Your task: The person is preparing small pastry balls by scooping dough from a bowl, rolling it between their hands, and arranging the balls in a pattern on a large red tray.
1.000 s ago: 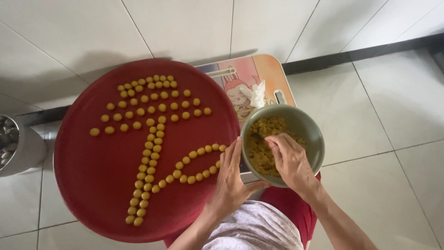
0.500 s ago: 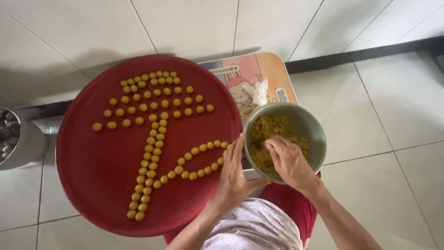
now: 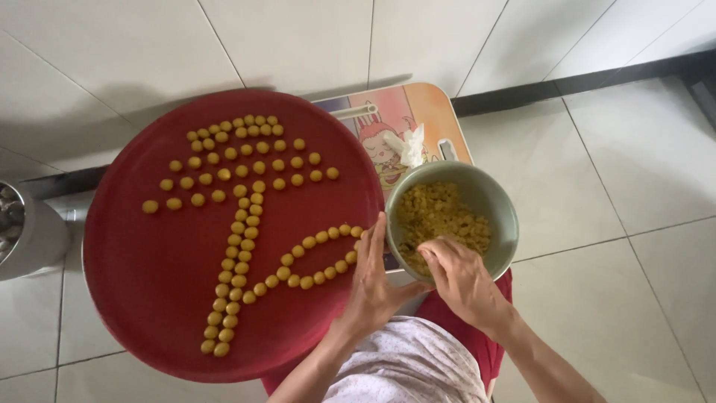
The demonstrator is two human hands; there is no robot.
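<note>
A large round red tray [image 3: 149, 298] carries several small yellow balls [image 3: 239, 224] laid out in rows and lines. A green bowl [image 3: 501, 200] of crumbly yellow mixture [image 3: 440, 213] stands at the tray's right edge. My right hand [image 3: 461, 277] reaches into the bowl's near side, fingers curled in the mixture. Flat and with fingers together, my left hand [image 3: 373, 280] rests on the tray's right rim beside the bowl, next to the end of a curved line of balls.
A small table with a cartoon print [image 3: 388, 123] sits under tray and bowl, with a crumpled white tissue [image 3: 409, 145] on it. A metal bin [image 3: 26, 231] stands at the left. White floor tiles surround everything; a dark strip [image 3: 597, 82] runs along the right.
The view shifted slightly. My right hand has dug a little deeper into the bowl's near side. My left hand stays on the tray rim.
</note>
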